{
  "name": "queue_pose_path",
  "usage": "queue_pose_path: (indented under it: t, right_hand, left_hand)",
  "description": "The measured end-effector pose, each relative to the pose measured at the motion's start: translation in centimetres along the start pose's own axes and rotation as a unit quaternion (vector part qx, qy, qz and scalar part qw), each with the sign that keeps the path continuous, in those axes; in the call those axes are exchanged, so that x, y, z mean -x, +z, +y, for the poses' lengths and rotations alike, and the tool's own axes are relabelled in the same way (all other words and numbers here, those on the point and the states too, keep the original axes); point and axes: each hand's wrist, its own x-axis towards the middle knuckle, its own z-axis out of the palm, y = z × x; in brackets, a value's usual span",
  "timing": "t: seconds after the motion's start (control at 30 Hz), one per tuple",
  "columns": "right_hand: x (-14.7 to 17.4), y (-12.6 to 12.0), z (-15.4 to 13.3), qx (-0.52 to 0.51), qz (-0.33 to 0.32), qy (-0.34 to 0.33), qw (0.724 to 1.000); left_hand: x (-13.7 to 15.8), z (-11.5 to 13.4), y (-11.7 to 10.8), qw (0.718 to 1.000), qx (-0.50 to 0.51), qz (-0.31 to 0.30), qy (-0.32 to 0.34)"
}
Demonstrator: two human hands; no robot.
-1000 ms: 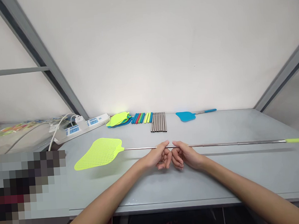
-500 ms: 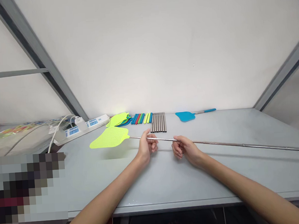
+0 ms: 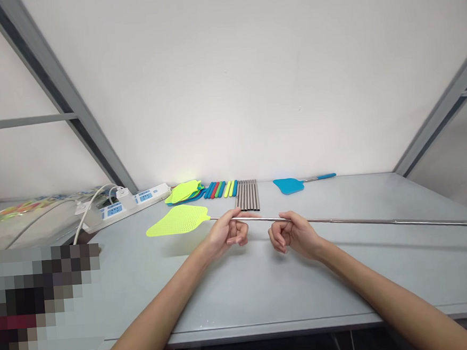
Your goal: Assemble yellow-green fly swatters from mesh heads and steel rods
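A telescopic fly swatter with a yellow perforated head (image 3: 179, 220) is held level above the table, its thin metal rod (image 3: 356, 221) drawn out long past the right edge of the view. My left hand (image 3: 228, 232) is closed on the rod close to the head, with the thumb along the top. Further right, my right hand (image 3: 296, 234) pinches the same rod between thumb and curled fingers. The rod's handle end lies out of view. Behind my hands, a row of metal tubes (image 3: 246, 195) lies on the table.
Colored grips (image 3: 220, 190) lie left of the tubes, beside a stack of swatter heads (image 3: 184, 192). A white power strip (image 3: 139, 203) with cables stands at the back left. A blue fly swatter (image 3: 289, 185) lies at the back right. A wall closes off the table's far edge.
The yellow swatter has shifted right, and its yellow handle end has left the view. Both hands still grip the rod; my right hand has moved slightly right.
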Motion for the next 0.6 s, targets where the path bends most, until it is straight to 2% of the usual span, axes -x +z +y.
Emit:
queue_pose_path:
  t: [0.17, 0.33, 0.6]
  right_hand:
    - [-0.2, 0.0, 0.6, 0.026, -0.023, 0.034, 0.999]
    - [-0.6, -0.3, 1.4, 0.028, -0.037, 0.060, 0.997]
    - [-0.6, -0.3, 2.1, 0.029, -0.056, 0.068, 0.996]
  left_hand:
    - [0.3, -0.1, 0.3, 0.997, -0.013, -0.058, -0.040]
    - [0.3, -0.4, 0.1, 0.995, -0.034, -0.084, -0.048]
    - [0.1, -1.2, 0.3, 0.989, -0.065, -0.114, -0.071]
